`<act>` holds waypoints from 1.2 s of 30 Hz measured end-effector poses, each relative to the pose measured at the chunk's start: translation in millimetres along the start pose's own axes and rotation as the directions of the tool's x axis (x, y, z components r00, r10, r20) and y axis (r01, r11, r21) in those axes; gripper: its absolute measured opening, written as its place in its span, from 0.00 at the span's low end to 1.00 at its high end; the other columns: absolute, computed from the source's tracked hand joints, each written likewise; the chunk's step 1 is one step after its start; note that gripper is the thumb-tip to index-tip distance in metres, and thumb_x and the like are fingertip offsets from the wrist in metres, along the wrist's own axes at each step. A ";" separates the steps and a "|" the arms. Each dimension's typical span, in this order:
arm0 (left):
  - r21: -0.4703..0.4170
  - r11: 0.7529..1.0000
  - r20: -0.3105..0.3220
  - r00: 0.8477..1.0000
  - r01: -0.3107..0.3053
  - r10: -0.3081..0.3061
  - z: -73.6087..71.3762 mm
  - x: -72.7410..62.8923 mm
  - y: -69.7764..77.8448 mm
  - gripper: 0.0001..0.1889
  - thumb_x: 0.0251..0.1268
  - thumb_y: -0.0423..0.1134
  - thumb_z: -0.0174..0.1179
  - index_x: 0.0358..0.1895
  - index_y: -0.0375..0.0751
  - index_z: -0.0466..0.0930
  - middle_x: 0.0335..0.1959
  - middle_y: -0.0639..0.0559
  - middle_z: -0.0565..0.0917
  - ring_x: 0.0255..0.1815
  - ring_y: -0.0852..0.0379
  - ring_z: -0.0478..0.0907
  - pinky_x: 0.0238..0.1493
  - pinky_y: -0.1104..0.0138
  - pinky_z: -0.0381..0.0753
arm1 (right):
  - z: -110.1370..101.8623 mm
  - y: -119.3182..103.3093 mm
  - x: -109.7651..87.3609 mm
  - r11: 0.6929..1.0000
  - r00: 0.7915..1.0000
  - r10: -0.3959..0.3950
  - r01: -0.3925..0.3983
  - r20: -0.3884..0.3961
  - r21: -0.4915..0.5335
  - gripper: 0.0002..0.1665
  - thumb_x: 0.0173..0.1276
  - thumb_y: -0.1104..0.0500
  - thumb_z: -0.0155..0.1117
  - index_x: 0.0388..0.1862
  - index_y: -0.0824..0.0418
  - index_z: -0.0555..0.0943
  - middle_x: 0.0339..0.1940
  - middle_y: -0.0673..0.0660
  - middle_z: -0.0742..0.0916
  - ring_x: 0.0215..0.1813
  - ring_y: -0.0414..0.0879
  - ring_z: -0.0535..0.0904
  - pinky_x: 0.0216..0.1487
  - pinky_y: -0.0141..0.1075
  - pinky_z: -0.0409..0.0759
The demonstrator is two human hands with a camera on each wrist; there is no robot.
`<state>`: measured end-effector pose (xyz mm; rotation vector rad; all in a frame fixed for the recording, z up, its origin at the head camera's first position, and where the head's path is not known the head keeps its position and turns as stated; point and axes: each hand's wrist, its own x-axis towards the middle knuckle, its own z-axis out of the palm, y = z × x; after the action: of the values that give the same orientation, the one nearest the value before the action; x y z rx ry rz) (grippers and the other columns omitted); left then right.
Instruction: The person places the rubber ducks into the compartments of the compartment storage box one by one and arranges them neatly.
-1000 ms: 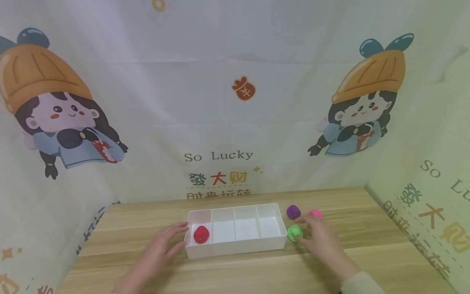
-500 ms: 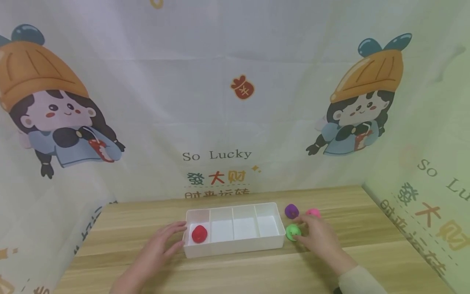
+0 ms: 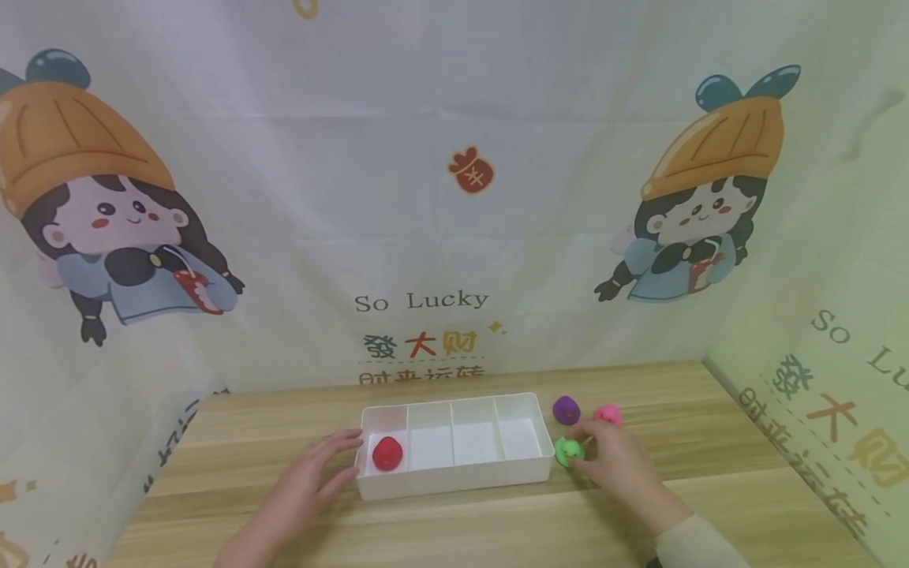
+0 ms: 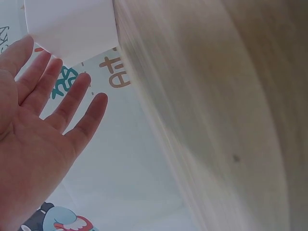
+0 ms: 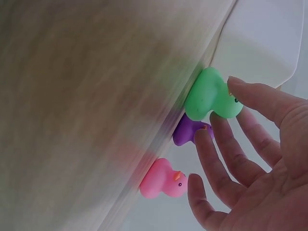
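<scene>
A green rubber duck (image 5: 206, 95) stands on the table just off the right end of a white divided box (image 3: 454, 479). My right hand (image 3: 625, 465) pinches the duck's head between thumb and fingers. Close by are a purple rubber duck (image 3: 566, 409) and a pink rubber duck (image 5: 161, 179), the pink one beyond my knuckles in the head view. At the box's left end, my left hand (image 3: 301, 481) touches the wall with spread, fairly straight fingers (image 4: 82, 126). A red rubber duck (image 3: 387, 454) sits in the leftmost compartment.
The wooden table (image 3: 440, 536) runs back to a printed cloth (image 3: 426, 260) hanging behind it and along both sides. Thin dividers split the box into several compartments in a row.
My right fingers have drawn in on the green duck's head, and the duck has turned slightly. The left hand and the box stay where they were.
</scene>
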<state>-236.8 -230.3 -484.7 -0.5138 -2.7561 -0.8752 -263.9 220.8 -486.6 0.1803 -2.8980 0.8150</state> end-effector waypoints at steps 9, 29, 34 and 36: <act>0.005 1.000 -0.002 1.000 -0.002 0.002 -0.4 0.8 1.4 0.21 0.70 0.38 0.67 0.65 0.42 0.80 0.72 0.47 0.78 0.74 0.39 0.73 0.74 0.40 0.71 | -1.5 -0.4 -1.3 1.000 1.000 0.006 -0.005 -0.013 0.024 0.22 0.54 0.59 0.83 0.48 0.51 0.87 0.42 0.49 0.89 0.41 0.43 0.84 0.41 0.41 0.85; -0.005 1.000 0.016 1.000 0.020 -0.019 -1.3 -1.8 2.1 0.22 0.71 0.39 0.66 0.66 0.42 0.79 0.73 0.47 0.77 0.74 0.37 0.71 0.74 0.38 0.70 | -7.6 -8.9 -5.7 0.996 0.997 -0.013 0.019 -0.074 0.090 0.18 0.60 0.58 0.79 0.50 0.52 0.87 0.47 0.50 0.90 0.47 0.49 0.87 0.44 0.45 0.88; -0.012 1.000 0.018 1.000 0.022 -0.022 -1.3 -1.4 1.8 0.22 0.72 0.39 0.66 0.67 0.42 0.79 0.73 0.46 0.76 0.75 0.38 0.71 0.74 0.38 0.69 | -8.2 -10.1 -5.2 0.994 0.993 -0.051 0.061 -0.110 0.095 0.20 0.60 0.59 0.78 0.52 0.56 0.86 0.49 0.53 0.90 0.50 0.53 0.87 0.51 0.52 0.88; -0.015 1.000 0.017 1.000 0.021 -0.020 -1.5 -0.7 2.2 0.22 0.72 0.39 0.66 0.67 0.42 0.79 0.73 0.46 0.76 0.75 0.38 0.71 0.75 0.38 0.69 | -8.6 -9.8 -4.3 0.993 0.990 -0.067 0.078 -0.126 0.087 0.21 0.60 0.59 0.79 0.53 0.57 0.86 0.49 0.55 0.90 0.51 0.54 0.86 0.54 0.55 0.87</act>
<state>-235.2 -229.6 -482.5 -0.4984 -2.7764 -0.9013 -257.5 217.3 -475.0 0.2344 -2.7252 0.9136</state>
